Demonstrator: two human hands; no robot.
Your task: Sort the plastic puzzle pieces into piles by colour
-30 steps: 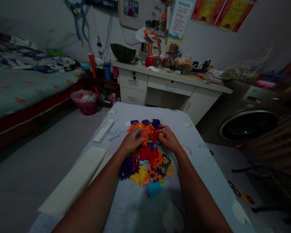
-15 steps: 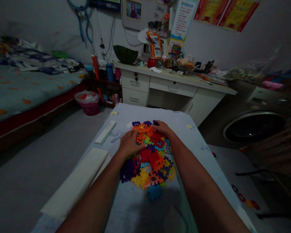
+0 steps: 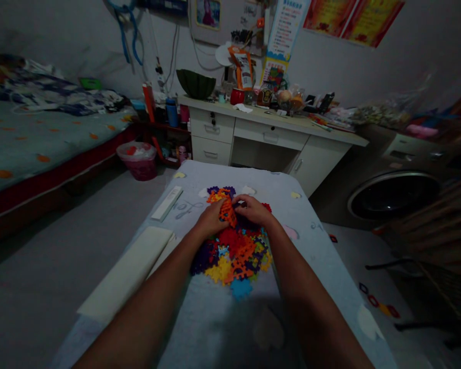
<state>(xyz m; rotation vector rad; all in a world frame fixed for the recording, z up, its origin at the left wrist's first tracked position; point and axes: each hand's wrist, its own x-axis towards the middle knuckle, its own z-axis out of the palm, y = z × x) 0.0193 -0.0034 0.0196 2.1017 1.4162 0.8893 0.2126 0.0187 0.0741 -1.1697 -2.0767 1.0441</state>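
Note:
A pile of colourful interlocking plastic building pieces [image 3: 234,251] lies on the cloth-covered table, with notched edges in red, yellow, purple, blue and orange. My left hand [image 3: 212,219] is closed around several orange building pieces [image 3: 228,211], raised at a tilt above the pile. Close beside it, my right hand [image 3: 251,210] has its fingers curled in a pinch. Something dark purple, seemingly a building piece, shows at its fingertips, though the fingers partly hide it. More purple and orange pieces [image 3: 219,192] lie just beyond my hands.
A white narrow box [image 3: 167,203] and a long cream-coloured flat object [image 3: 130,271] lie along the table's left side. Ahead stands a white desk [image 3: 215,124] crowded with items. A washing machine [image 3: 388,174] is at the right, a bed [image 3: 54,133] and a pink bin [image 3: 140,164] at the left.
My left hand has gathered orange pieces and lifted them off the pile. My right hand has drawn back slightly toward me and curled its fingers. The view has shifted a little.

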